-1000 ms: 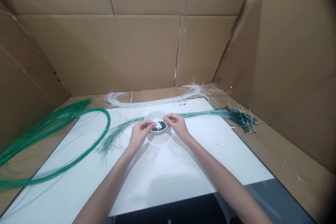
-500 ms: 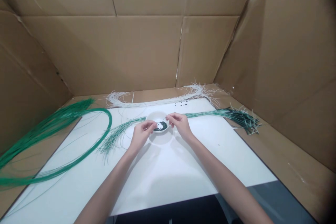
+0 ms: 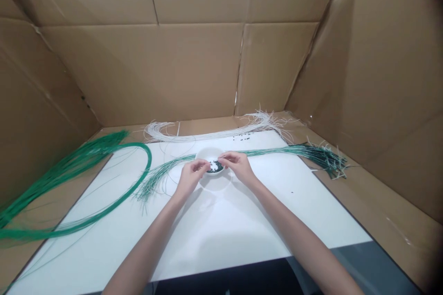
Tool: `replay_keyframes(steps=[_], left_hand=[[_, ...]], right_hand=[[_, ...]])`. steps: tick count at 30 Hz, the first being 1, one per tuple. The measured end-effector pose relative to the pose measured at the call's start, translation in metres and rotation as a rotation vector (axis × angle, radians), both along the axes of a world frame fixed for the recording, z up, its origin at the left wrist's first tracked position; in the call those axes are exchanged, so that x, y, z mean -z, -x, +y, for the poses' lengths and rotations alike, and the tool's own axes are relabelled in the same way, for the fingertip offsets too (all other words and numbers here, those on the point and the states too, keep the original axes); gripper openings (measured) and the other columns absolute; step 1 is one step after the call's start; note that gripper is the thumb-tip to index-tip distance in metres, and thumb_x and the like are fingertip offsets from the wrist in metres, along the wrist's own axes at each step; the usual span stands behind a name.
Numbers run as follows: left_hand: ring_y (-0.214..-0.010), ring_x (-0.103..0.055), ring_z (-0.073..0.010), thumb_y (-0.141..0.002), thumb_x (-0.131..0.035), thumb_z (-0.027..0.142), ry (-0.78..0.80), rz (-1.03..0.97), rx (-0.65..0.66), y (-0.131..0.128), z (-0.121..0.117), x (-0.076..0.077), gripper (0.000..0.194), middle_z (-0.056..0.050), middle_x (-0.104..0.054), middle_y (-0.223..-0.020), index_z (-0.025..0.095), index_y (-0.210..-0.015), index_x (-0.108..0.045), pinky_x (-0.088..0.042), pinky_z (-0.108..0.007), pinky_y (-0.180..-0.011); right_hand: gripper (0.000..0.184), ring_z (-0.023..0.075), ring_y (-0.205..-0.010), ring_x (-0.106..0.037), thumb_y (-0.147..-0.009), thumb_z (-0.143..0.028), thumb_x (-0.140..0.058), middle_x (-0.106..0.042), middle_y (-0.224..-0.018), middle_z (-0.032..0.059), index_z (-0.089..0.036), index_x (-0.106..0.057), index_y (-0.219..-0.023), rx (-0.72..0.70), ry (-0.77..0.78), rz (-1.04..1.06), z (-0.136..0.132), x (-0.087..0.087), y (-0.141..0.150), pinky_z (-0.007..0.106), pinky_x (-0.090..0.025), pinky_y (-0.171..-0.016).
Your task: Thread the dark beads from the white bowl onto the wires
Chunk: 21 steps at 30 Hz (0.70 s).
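This reads as a makeshift craft or assembly station, not a furnished room. Sheets of brown corrugated cardboard [image 3: 138,73] wall in three sides of a bench [image 3: 349,203] topped with a white board [image 3: 221,235]. Bundles of green wire [image 3: 69,168] and white wire [image 3: 207,132] lie spread around a small white bowl [image 3: 206,154] of small dark pieces [image 3: 215,171], like piecework.
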<state>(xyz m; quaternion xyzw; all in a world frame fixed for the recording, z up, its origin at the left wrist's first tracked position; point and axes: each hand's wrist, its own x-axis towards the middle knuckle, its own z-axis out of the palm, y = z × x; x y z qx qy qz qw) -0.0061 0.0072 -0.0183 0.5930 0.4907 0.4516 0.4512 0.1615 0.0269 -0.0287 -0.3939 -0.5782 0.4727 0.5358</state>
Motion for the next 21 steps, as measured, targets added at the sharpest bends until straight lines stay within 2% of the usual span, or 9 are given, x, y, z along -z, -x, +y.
replay_keyframes(steps=[5, 9, 11, 15, 21], left_hand=[[-0.055, -0.049, -0.0095, -0.068, -0.059, 0.038, -0.036, 0.011, -0.007, -0.002, -0.002, 0.003, 0.026, -0.004, -0.064, -0.068, 0.013, -0.073, -0.064, -0.034, -0.019, -0.049], [-0.050, -0.044, -0.0070, -0.068, -0.059, 0.036, 0.016, -0.072, -0.015, -0.005, -0.002, 0.006, 0.024, -0.003, -0.061, -0.065, 0.012, -0.072, -0.063, -0.032, -0.018, -0.046], [-0.048, -0.042, -0.0059, -0.067, -0.059, 0.035, 0.042, -0.109, -0.007, -0.006, -0.003, 0.007, 0.024, -0.002, -0.060, -0.064, 0.012, -0.072, -0.063, -0.032, -0.017, -0.045], [-0.049, -0.042, -0.0056, -0.068, -0.059, 0.037, 0.075, -0.129, -0.009, -0.007, -0.005, 0.007, 0.028, -0.002, -0.059, -0.064, 0.011, -0.075, -0.063, -0.034, -0.017, -0.046], [-0.049, -0.044, -0.0066, -0.067, -0.060, 0.037, 0.048, -0.080, -0.056, -0.008, -0.007, 0.008, 0.028, -0.003, -0.060, -0.063, 0.010, -0.075, -0.064, -0.036, -0.018, -0.048]], right_hand=[[0.017, 0.0099, -0.056, -0.051, -0.063, -0.030, -0.066, -0.059, -0.064, 0.0010, -0.015, -0.063, -0.071, 0.012, 0.008, 0.027, -0.004, 0.001, 0.005, 0.021, -0.040, -0.048], [0.019, 0.0101, -0.057, -0.054, -0.061, -0.029, -0.068, -0.064, -0.080, 0.0045, -0.015, -0.065, -0.073, -0.070, 0.034, 0.056, -0.008, 0.004, 0.013, 0.022, -0.042, -0.048], [0.016, 0.0099, -0.056, -0.053, -0.064, -0.030, -0.065, -0.065, -0.082, 0.0057, -0.015, -0.067, -0.070, -0.078, 0.005, 0.024, -0.010, 0.006, 0.015, 0.022, -0.042, -0.047], [0.015, 0.0133, -0.062, -0.056, -0.068, -0.030, -0.062, -0.066, -0.074, 0.0059, -0.016, -0.068, -0.068, 0.013, -0.117, -0.060, -0.013, 0.006, 0.018, 0.021, -0.039, -0.045], [0.016, 0.0141, -0.066, -0.058, -0.073, -0.030, -0.058, -0.066, -0.073, 0.0052, -0.018, -0.067, -0.068, 0.150, -0.269, -0.229, -0.019, 0.003, 0.020, 0.023, -0.040, -0.051]])
